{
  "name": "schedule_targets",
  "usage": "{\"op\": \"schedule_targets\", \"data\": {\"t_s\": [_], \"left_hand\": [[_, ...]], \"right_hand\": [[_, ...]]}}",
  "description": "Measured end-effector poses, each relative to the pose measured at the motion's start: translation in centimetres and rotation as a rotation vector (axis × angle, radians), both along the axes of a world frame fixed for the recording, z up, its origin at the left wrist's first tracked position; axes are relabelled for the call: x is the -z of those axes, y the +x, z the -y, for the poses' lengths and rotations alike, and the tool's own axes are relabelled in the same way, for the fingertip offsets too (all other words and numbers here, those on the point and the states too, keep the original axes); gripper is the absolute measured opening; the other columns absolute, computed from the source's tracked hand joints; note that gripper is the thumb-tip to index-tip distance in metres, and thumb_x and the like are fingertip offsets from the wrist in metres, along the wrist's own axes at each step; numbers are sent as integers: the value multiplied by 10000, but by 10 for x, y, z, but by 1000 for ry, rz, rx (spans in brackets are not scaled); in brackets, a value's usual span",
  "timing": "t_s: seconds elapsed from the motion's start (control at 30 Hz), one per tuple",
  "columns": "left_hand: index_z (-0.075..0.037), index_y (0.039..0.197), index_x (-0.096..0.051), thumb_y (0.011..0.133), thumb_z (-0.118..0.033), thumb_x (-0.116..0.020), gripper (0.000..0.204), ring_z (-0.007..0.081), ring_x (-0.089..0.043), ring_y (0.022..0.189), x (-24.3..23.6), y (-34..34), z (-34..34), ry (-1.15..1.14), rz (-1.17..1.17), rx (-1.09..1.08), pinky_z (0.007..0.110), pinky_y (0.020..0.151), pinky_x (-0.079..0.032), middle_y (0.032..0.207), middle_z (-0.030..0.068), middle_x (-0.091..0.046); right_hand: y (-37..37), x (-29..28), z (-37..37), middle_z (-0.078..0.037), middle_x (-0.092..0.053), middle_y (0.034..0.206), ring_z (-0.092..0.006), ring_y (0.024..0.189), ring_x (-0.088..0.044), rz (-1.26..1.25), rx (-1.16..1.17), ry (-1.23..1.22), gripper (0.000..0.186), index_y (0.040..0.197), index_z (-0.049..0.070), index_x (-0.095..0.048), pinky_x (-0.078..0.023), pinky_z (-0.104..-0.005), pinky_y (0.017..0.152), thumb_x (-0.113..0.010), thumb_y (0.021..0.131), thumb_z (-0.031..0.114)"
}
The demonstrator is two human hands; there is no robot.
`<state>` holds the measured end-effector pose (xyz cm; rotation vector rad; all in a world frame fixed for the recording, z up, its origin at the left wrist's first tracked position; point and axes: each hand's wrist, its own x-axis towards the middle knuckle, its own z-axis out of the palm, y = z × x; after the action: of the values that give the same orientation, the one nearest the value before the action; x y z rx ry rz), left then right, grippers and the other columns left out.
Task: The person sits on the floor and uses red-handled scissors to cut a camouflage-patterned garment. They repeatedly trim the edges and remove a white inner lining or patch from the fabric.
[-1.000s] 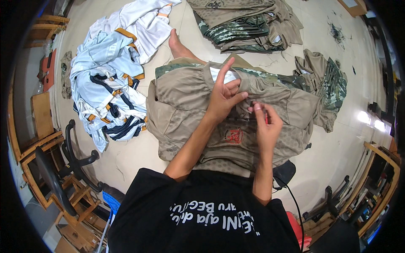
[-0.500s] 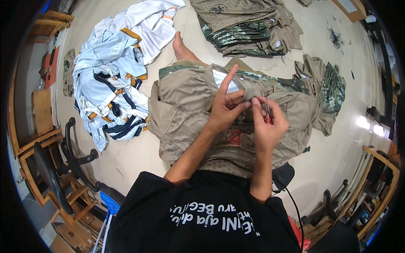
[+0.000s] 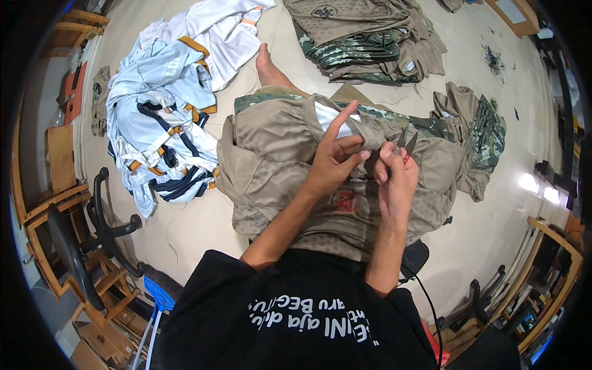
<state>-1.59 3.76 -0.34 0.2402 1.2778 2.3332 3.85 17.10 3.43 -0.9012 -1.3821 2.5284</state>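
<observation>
Across my lap lies a brown-khaki shirt (image 3: 271, 148) with camouflage trim and a red print. My left hand (image 3: 330, 161) pinches the edge of its collar between the thumb and lower fingers, while the index finger points up. Just right of it, my right hand (image 3: 394, 179) is closed round small red-handled thread snips (image 3: 407, 147). The blades point up and stand apart, lifted off the collar. My right thumb and index fingertip are close together; whether a thread is between them is too small to tell.
White and light-blue garments (image 3: 160, 80) are heaped at the left. A stack of folded khaki shirts (image 3: 351, 37) lies ahead, and another khaki-camouflage garment (image 3: 478, 142) at the right. Black chair legs (image 3: 111, 228) and a blue-headed broom (image 3: 161, 293) stand at lower left.
My right hand has shifted right, away from the collar, and the snips' blades now show spread apart. My left hand keeps its pinch, nearly in place.
</observation>
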Motion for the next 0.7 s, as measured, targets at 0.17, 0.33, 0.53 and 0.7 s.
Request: {"op": "schedule_targets", "data": {"t_s": [0.17,0.33,0.53,0.7], "left_hand": [[-38,1395,-524,918,85,-686,519,71,-611,946,15,5,-2,-92,-161,-81,206,806,-491,1066,35,-667],[19,1106,-676,945,9,-716,166,71,-644,951,13,7,-2,-302,-256,-197,219,846,-520,986,28,-675],[0,1056,-614,1020,-82,-666,103,33,-581,838,18,9,2,-212,8,-260,189,740,-467,922,-7,-632],[-20,1079,-579,1040,-98,-633,103,20,-528,846,22,13,7,-172,-62,-238,189,751,-436,939,-29,-588]], "right_hand": [[2,-6,9,45,-568,736,-23,618,-465,37,-106,300,33,943,-6,-644,-338,-200,552,-656,938,25],[2,-14,18,78,-591,776,10,690,-490,68,-189,487,30,963,-15,-659,-384,-178,600,-676,939,-17],[18,7,18,58,-508,663,-16,561,-391,106,-232,170,321,912,11,-637,-290,-191,516,-609,1060,295],[28,4,20,20,-455,610,-41,479,-314,210,-325,-288,564,920,34,-604,-235,-184,462,-373,1115,511]]}}
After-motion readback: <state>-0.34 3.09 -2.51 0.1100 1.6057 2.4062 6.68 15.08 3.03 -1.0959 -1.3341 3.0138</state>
